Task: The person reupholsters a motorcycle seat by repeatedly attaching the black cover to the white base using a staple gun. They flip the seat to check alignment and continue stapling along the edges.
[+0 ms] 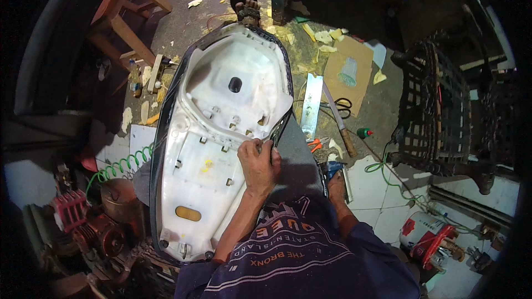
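A motorcycle seat lies underside up across my lap, its white plastic base [194, 191] facing me. Black cover material [155, 180] wraps its rim. My left hand [259, 163] is closed at the seat's right edge, fingers curled and pinching the cover there against the base. Low at my right side, my right hand [336, 187] grips a blue staple gun [333, 168], held off the seat; its far end is partly hidden by dark grey cloth [302, 160].
To the right lie scissors [344, 108], a long knife [339, 119], a metal strip [312, 105], cardboard [354, 63] and foam scraps [324, 36]. A wooden stool [119, 22] stands far left. A green coiled hose [119, 169] runs near the compressor [105, 238]. A red-and-white can [424, 238] sits near right.
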Available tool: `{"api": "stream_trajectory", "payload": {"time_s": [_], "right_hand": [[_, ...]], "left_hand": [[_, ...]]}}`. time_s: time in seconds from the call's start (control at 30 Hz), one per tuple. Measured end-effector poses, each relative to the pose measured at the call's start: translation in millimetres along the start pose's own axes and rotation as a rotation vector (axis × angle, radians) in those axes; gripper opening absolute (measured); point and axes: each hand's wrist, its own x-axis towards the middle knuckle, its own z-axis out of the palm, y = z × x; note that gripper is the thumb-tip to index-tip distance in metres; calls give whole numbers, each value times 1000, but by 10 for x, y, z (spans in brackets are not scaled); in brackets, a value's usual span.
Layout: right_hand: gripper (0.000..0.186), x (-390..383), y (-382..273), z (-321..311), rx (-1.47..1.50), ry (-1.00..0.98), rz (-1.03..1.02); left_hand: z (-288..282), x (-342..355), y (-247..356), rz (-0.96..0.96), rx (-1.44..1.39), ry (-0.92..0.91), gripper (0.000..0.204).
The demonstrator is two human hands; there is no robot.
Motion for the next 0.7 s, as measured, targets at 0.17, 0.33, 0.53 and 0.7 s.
{"api": "stream_trajectory", "payload": {"time_s": [0.17,0.33,0.53,0.7], "right_hand": [[33,193,-175,130,311,-224,48],[60,1107,-751,88,598,-256,240],[87,1485,-1144,386,700,-310,675],[60,1356,-992,-195,823,-271,385]], "left_hand": [[66,29,119,12,249,-160,27],[93,50,189,-10,316,-182,23],[230,96,248,-138,344,-159,24],[100,-8,231,-94,175,-61,29]]}}
